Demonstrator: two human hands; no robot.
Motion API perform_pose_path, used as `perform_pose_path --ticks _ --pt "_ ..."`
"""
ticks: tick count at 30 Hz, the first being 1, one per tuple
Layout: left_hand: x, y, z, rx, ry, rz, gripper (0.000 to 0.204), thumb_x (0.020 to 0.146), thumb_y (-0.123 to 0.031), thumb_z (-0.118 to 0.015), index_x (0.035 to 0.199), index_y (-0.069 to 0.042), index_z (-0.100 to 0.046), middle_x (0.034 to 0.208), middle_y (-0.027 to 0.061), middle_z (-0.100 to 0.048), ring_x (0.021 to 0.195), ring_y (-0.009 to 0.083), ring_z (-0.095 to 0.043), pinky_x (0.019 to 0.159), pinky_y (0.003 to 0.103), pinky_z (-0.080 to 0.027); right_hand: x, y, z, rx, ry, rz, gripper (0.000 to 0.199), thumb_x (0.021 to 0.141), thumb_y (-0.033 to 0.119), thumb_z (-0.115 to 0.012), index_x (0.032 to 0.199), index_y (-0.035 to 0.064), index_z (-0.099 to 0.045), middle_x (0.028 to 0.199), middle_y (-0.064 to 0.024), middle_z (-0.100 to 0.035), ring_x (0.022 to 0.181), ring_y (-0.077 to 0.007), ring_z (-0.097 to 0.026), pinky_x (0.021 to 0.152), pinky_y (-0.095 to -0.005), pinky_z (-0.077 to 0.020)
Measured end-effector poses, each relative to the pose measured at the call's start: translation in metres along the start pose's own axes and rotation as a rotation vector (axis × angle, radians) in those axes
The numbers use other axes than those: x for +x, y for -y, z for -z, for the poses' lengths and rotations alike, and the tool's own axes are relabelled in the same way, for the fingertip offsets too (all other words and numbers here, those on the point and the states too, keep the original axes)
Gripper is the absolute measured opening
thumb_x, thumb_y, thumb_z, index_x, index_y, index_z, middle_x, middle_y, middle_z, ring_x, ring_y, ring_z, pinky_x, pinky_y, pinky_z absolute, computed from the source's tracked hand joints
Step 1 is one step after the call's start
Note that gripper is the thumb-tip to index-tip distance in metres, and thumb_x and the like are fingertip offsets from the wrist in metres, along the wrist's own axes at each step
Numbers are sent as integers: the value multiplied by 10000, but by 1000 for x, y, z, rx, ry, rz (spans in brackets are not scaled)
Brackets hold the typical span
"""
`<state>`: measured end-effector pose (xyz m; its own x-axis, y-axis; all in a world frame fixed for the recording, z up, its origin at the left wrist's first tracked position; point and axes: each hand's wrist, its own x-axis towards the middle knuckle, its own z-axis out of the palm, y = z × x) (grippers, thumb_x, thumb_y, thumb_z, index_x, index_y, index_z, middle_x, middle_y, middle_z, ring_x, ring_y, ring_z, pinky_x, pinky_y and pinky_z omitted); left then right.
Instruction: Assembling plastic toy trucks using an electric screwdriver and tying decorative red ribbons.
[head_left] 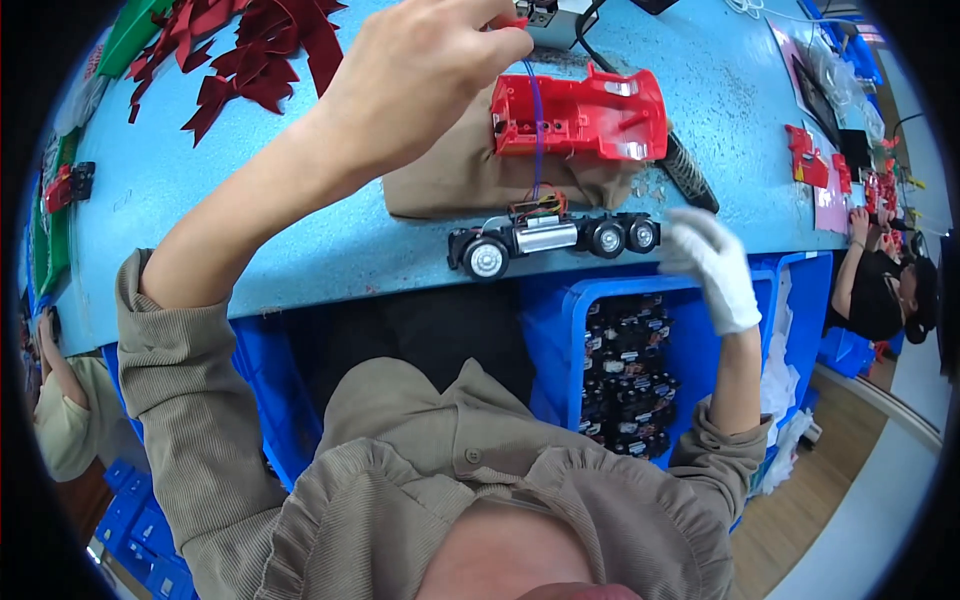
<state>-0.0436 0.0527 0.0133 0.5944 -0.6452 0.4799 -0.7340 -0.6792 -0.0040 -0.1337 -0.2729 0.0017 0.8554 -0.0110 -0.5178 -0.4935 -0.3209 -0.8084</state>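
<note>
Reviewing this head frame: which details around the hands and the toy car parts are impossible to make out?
- Left hand: what its fingertips pinch is hidden by the fingers.
- Red car shell: outer face turned down, unseen.
- Blue bin: its dark parts too small to identify.
- Right hand: gloved, held open above the bin; contact with the chassis unclear.

Left hand [420,75]: fingertips pinched on something small and red, mostly covered by the fingers; kind not discernible. Grey device [557,15] at top edge cut off by frame; only lower part seen. Purple wire [537,120] upper end lost behind left fingers. Right hand [712,265] gloved white; fingers curled and blurred, contact with black wheeled chassis [550,240] not resolvable. Blue bin [560,330] contents: dark small parts, too small to identify. Brown cloth [460,175] partly hidden under red car shell [580,115]. Red parts [810,160] at far right too small to tell.
</note>
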Motion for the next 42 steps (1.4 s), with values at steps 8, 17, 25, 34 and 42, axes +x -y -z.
perform_pose_path --ticks 8,17,25,34,42 --pt "21 -6 -29 -537 14 177 121 671 -38 -678 791 -26 -666 976 90 -606 913 293 -568 705 337 -503 121 -5 35 -894 -208 397 386 726 154 -702 1041 -19 -561 909 -181 -604 850 -253 -610 780 -339 -472" --pt "44 -14 -45 -489 383 148 218 689 -138 -681 873 -22 -661 928 158 -624 894 302 -607 737 379 -513 59 82 85 53 -399 675 322 776 95 -624 1066 11 -514 783 -37 -521 683 -122 -527 643 -244 -445" --pt "57 -2 -43 -602 701 139 281 681 -149 -683 933 -29 -644 944 190 -631 894 327 -625 730 406 -512 96 181 30 843 694 1053 591 784 625 -541 1016 82 -541 765 -41 -606 616 -192 -597 544 -351 -532" --pt "43 -4 -44 -660 563 63 207 631 -77 -691 788 27 -605 870 191 -601 881 338 -597 687 405 -514 215 231 -28 383 1007 1351 519 776 568 -577 974 88 -576 753 -33 -566 628 -125 -542 567 -273 -421" --pt "46 -4 -39 -643 574 62 187 659 -68 -660 813 21 -604 882 196 -605 855 329 -611 691 404 -512 184 198 -71 578 419 1098 624 690 692 -572 960 130 -585 817 -47 -574 619 -179 -525 634 -341 -417"
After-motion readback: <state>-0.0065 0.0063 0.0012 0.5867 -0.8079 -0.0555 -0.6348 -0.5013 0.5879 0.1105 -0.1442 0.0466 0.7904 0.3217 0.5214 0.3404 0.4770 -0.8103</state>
